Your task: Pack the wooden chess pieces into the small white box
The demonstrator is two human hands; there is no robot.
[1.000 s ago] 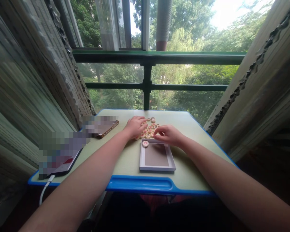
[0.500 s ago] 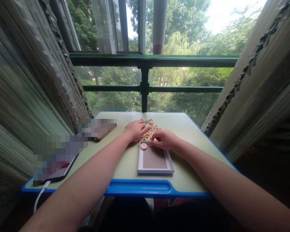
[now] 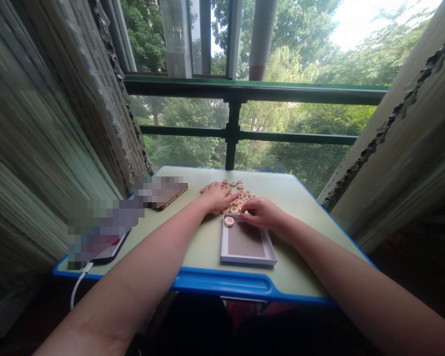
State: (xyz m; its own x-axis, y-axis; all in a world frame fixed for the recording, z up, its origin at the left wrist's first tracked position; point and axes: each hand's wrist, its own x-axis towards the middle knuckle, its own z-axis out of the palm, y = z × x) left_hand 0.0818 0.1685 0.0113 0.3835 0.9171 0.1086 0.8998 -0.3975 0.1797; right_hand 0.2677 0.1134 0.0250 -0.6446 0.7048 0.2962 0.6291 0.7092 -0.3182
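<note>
Several round Chinese chess pieces [image 3: 234, 209] lie in a loose cluster on the table, with red or dark characters on their tops. My left hand [image 3: 218, 197] lies flat over the left part of the cluster, fingers spread, hiding some pieces. Below the cluster is a shallow white box [image 3: 246, 239] with a brownish bottom. A single piece with a red character [image 3: 229, 221] rests in its far left corner. My right hand [image 3: 261, 212] hovers at the box's far edge, thumb and fingers curled into a pinch. Whatever sits between those fingertips is hidden.
The pale table [image 3: 193, 242] has a blue rim with a moulded blue groove [image 3: 222, 283] at the front. On the left lie a blurred-out device with a white cable [image 3: 76, 287] and a box-like item [image 3: 174, 193]. Curtains hang on both sides; a green railing [image 3: 233, 131] stands behind.
The camera view has turned slightly, so everything sits a little further right. Both hands keep nearly the same places over the pieces and the box.
</note>
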